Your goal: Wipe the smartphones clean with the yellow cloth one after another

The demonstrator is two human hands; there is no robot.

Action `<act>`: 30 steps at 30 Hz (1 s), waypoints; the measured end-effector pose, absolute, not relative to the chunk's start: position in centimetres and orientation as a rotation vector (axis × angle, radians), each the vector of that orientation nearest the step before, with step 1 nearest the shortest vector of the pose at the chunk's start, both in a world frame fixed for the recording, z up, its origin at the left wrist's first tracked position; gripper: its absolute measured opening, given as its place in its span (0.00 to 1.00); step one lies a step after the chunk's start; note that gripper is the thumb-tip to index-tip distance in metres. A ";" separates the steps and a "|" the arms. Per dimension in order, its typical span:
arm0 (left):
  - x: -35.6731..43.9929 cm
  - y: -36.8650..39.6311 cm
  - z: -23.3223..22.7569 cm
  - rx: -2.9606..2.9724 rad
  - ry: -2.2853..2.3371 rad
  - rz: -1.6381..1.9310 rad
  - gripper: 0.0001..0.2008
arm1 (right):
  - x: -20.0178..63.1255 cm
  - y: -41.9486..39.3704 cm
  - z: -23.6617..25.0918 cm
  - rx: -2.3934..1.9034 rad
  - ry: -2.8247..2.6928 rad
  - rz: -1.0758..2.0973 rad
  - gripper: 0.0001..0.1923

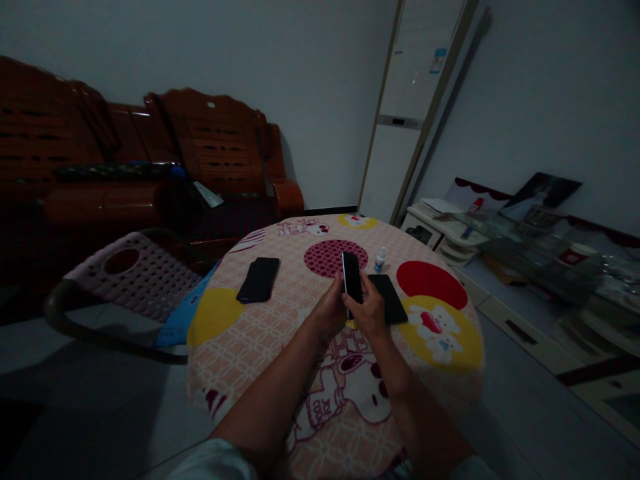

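Note:
A dark smartphone (353,275) is held upright between both hands above the round table, its screen black. My left hand (331,310) grips its left edge, fingers closed around it. On the other side my right hand (369,308) holds the lower right edge, with the thumb across the front. Just right of that hand lies a flat black tablet-like slab (391,299), partly hidden by the fingers. A small white bottle (381,259) with a blue label stands behind it. Farther left, a black phone-like slab (259,280) rests on the cloth.
A patterned cloth (280,347) covers the round table. A woven chair (137,277) stands at its left, with wooden seats (215,147) behind. On the right runs a low cabinet (515,333) with a glass top and assorted items. A tall white appliance (395,133) stands in the corner.

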State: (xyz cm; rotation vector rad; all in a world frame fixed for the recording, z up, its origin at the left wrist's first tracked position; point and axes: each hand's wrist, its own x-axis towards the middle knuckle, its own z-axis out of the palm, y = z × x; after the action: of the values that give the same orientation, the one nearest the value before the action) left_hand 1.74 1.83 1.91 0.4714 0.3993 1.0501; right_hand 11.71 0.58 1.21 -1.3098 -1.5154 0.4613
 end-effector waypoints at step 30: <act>-6.3 5.4 0.7 1.158 1.326 1.649 0.12 | 19.1 1.8 0.0 -1.967 -1.830 -0.104 0.26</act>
State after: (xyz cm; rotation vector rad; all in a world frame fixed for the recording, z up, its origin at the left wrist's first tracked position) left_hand -6.25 5.41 0.69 1.1580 1.3263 1.6491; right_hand 19.07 1.82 0.04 -1.9673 -1.8301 -0.1042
